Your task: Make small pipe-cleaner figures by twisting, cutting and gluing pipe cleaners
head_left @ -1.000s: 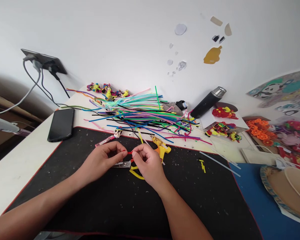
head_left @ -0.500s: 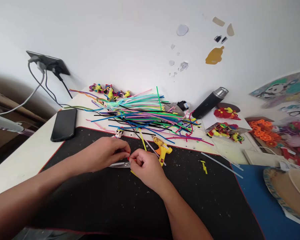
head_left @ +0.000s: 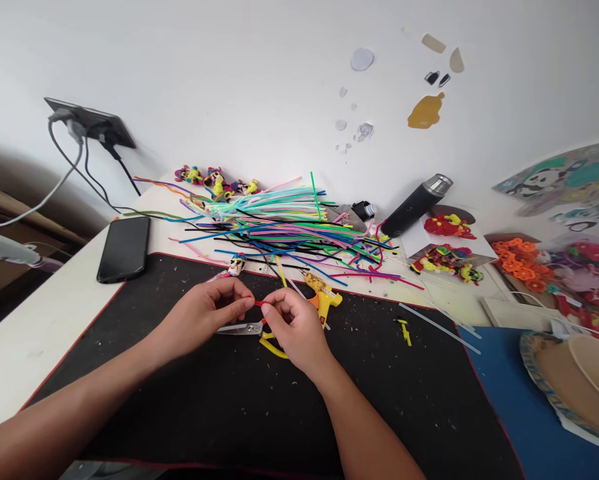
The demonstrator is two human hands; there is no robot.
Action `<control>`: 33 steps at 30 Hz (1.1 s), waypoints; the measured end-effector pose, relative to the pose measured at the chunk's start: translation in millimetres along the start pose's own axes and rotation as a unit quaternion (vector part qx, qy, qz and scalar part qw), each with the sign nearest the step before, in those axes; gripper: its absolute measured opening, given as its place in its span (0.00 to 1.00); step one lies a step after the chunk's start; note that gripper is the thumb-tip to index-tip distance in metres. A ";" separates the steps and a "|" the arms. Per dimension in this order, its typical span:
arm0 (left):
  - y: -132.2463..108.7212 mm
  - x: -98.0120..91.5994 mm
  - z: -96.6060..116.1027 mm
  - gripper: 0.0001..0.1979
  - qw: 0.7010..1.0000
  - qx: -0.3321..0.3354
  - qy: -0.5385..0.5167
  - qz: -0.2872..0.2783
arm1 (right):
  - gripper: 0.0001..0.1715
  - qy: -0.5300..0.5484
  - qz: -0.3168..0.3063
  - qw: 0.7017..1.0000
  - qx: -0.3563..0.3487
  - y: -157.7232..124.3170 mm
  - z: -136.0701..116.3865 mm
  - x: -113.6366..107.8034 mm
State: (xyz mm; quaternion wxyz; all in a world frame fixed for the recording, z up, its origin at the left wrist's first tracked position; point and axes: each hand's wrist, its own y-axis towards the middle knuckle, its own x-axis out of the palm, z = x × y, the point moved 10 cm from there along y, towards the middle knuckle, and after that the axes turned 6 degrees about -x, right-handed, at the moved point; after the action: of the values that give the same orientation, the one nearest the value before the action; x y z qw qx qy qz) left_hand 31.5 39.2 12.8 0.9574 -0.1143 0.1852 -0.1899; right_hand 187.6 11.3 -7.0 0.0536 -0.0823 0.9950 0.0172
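In the head view, your left hand (head_left: 204, 312) and right hand (head_left: 299, 328) face each other over the black mat (head_left: 229, 413), and the short red piece (head_left: 260, 303) spans the small gap between them. Each grip is a pinch, thumb and forefinger together on one end of it; how much is tucked under the fingertips you cannot tell. To work it well, keep the pinches close and level, turn or press in small amounts, and ease off if it seems to kink. The scissors (head_left: 244, 329) lie just beneath your fingers, so mind the blades if your hands drop. The yellow glue gun (head_left: 326, 297) rests near your right hand, its nozzle pointing away from you; treat it as possibly hot.

The mat is flecked with lint and covers much of the white desk (head_left: 54, 330). Behind it sprawls a heap of coloured fuzzy stems (head_left: 279, 208), with a phone (head_left: 123, 250) to the left and a dark flask (head_left: 414, 208) leaning to the right. Beyond, the pale wall (head_left: 229, 80) carries a socket panel (head_left: 89, 125) and patchy stickers (head_left: 426, 112)
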 end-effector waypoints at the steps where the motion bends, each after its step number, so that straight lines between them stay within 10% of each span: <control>1: -0.6 0.3 -0.1 0.22 1.000 0.002 0.003 0.001 | 0.10 0.003 0.001 1.000 0.001 0.2 -0.2 -0.1; 15: -3.8 7.6 -3.4 0.23 0.999 -0.008 0.027 -0.016 | 0.06 -0.036 0.004 0.999 -0.020 -2.1 -13.9 -3.1; 24: 2.0 14.0 46.1 0.13 0.946 0.125 0.271 -0.125 | 0.04 -0.117 -0.037 0.991 -0.049 -1.5 -16.1 5.6; 33: 0.1 2.8 -0.5 0.23 0.994 0.007 0.084 -0.066 | 0.06 -0.062 -0.011 0.998 -0.014 -1.8 -7.9 0.7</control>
State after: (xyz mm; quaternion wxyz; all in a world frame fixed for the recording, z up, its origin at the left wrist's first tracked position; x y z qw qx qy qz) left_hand 33.7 38.0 11.4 0.9247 -0.1029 0.2553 -0.2630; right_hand 186.4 9.1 0.7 0.1138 -0.0931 0.9885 0.0360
